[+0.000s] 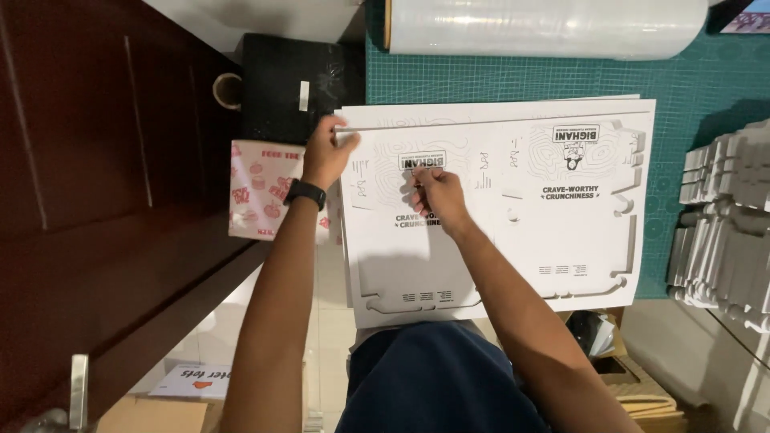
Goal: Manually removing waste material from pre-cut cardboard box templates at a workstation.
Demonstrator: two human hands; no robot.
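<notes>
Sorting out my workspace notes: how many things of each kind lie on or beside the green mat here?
White printed card sheets stack: 1
Clear film roll: 1
Tape roll: 1
Black packet: 1
Pink patterned bag: 1
Pile of white cut-outs: 1
Total: 6

A large white die-cut cardboard packaging sheet (553, 224) with black printed panels lies flat on the green cutting mat, on top of further white sheets. A stack of white punched-out carton blanks (726, 232) stands at the right edge. A pink pouch with red printed motifs (261, 188) lies left of the sheet, below a black wrapped parcel bearing a small white rectangular label (303, 95). A white card with an orange mark (192, 381) lies on the floor at lower left.
</notes>
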